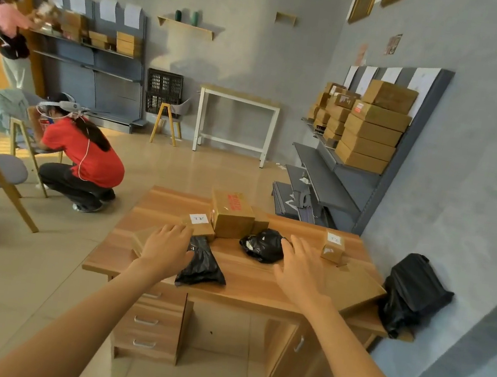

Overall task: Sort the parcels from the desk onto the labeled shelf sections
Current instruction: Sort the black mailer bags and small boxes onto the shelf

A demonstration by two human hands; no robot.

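Two bare arms reach out over a wooden desk (246,281) strewn with parcels. The left hand (165,248) hovers with relaxed fingers over a flat brown box (141,238), beside a black plastic bag (202,262). The right hand (301,269), fingers spread, is next to a second black bag (263,244). A larger cardboard box (232,215) with red print stands behind them. To the right, grey shelves (325,183) hold stacked cartons (373,129). A person in a red shirt (84,154) crouches on the floor at left.
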